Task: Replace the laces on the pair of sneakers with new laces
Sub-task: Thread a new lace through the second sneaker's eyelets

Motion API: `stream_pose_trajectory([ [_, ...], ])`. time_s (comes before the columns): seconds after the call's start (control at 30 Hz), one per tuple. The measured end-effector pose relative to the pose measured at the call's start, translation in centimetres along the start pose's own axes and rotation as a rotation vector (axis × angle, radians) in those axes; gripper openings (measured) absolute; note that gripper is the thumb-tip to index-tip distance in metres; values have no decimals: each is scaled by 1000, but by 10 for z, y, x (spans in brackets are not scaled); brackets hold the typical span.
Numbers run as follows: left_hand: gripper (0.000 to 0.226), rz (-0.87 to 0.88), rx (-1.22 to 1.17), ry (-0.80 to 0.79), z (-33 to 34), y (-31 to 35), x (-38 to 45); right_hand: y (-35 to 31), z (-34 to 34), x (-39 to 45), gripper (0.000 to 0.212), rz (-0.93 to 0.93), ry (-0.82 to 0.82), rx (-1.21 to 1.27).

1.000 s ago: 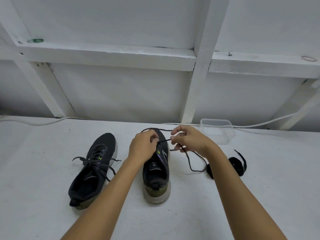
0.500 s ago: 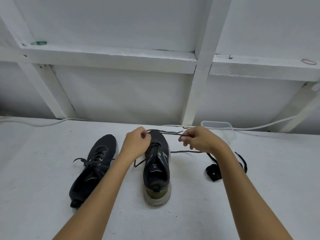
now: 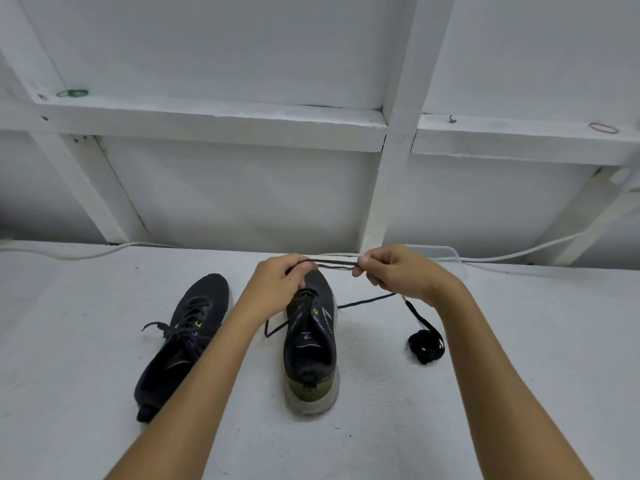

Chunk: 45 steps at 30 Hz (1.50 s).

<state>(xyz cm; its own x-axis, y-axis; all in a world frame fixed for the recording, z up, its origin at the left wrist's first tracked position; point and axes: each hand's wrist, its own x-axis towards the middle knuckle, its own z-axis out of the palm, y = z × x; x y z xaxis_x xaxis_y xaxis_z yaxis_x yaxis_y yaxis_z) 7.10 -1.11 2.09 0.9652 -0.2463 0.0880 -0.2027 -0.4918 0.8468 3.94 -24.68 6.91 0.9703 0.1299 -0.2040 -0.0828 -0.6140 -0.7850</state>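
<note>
Two black sneakers stand on the white surface. The left sneaker [image 3: 183,341] is still laced, its ends loose. The right sneaker [image 3: 311,344] sits in the middle with a black lace [image 3: 334,265] stretched above its toe as two strands between my hands. My left hand [image 3: 280,285] grips one end of the strands over the shoe's front. My right hand [image 3: 394,271] pinches the other end. A loose part of the lace trails on the surface to the right of the shoe. A bundled black lace [image 3: 426,344] lies further right.
A clear plastic container [image 3: 446,254] stands behind my right hand, mostly hidden. A white cable [image 3: 519,256] runs along the back edge by the white framed wall. Rubber bands [image 3: 72,93] lie on the ledge above.
Both hands have risen and moved apart, drawing the lace taut in two strands above the right sneaker's toe. The trailing loop on the surface has straightened.
</note>
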Motion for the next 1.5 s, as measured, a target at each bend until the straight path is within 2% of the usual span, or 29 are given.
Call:
stream_pose_trajectory([
  [0.17,23,-124,-88,102,-7,-3,-3,-6,8,1,31,7,-5,-67],
  [0.37,26,-148,-99,242,-10,-2,-4,-21,12,5,33,-90,69,-108],
  [0.53,26,-141,-116,274,-12,-1,-9,-32,6,6,30,-163,168,-108],
  [0.67,25,-147,-123,293,-14,-4,-10,-26,2,6,27,-98,80,-219],
  [0.8,26,-252,-153,357,-22,-20,-9,-11,-14,5,26,-47,158,-221],
  [0.87,24,-281,-139,293,-24,-30,-11,-7,-17,3,26,-56,159,-200],
  [0.93,17,-252,-96,133,-20,-30,-14,-5,-11,2,26,-73,136,-177],
  [0.97,20,-218,-48,70,-16,-29,-15,-4,-6,2,26,-75,117,-174],
  [1.0,36,-169,34,37,-11,-28,-15,-4,1,3,25,-75,95,-177],
  [1.07,66,-41,235,57,-2,-26,-12,-3,13,6,26,-80,64,-190],
  [1.1,70,42,310,79,2,-23,-10,-3,18,7,26,-86,57,-196],
  [1.2,59,259,382,11,9,-19,-3,-6,27,11,30,-97,47,-173],
  [1.3,37,328,386,39,16,-15,1,-9,30,13,31,-99,38,-154],
  [1.4,21,253,350,86,14,-17,3,-4,24,11,29,-63,27,-173],
  [1.5,23,97,214,197,-1,-31,4,8,12,5,26,9,16,-178],
])
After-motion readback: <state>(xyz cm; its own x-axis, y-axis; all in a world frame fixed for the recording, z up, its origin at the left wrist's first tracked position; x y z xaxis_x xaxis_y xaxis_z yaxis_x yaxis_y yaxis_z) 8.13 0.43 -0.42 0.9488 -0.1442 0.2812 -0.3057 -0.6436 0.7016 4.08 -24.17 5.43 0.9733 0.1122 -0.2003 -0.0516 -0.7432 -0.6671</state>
